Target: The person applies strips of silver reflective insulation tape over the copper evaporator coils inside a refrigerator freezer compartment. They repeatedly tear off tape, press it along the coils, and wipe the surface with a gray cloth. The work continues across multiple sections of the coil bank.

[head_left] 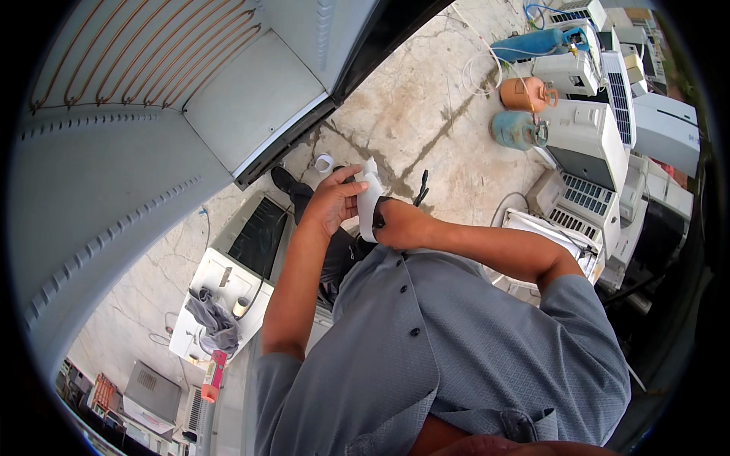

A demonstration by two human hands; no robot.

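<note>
Both hands — left hand point(333, 201), right hand point(395, 224) — grip white strip point(369, 199); tape roll point(324, 163) just beyond, gas cylinders point(519, 129) well apart.

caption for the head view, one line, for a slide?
Both hands, left hand and right hand, hold a white strip above a concrete floor beside gas cylinders.

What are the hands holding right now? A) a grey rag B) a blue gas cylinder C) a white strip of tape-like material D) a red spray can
C: both hands, left hand and right hand, grip a white strip between them, above the concrete floor.
</note>
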